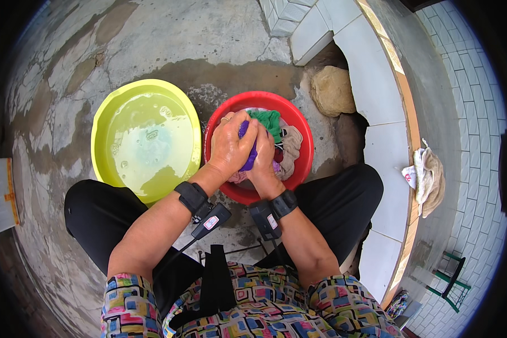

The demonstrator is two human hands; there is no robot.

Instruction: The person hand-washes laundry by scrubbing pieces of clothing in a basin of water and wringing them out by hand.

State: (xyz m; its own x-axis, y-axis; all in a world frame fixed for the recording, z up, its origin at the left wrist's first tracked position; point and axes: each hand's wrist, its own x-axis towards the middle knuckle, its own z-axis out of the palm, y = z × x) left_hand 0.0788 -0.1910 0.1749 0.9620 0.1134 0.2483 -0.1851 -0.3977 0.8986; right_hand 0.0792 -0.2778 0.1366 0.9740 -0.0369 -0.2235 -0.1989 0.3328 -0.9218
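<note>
Above the red plastic basin [306, 169], my left hand [231, 141] and my right hand [263, 158] press together around a bunched purple cloth [249, 154]. Both hands look wet. Parts of the cloth show between them; the rest is hidden by my fingers and palms. Inside the basin lie a green cloth [268, 122], a beige cloth [292, 148] and some pink fabric [238, 177]. To the left of the red basin stands a yellow-green basin [96, 139] holding cloudy water with a few bubbles [152, 135].
Patches of the concrete floor [173, 38] around the basins are wet. A large stone [333, 91] sits right of the red basin, beside a white-tiled ledge [384, 160]. A beige cloth bundle [430, 177] lies on the ledge's edge. A pale plastic box [1, 194] stands far left.
</note>
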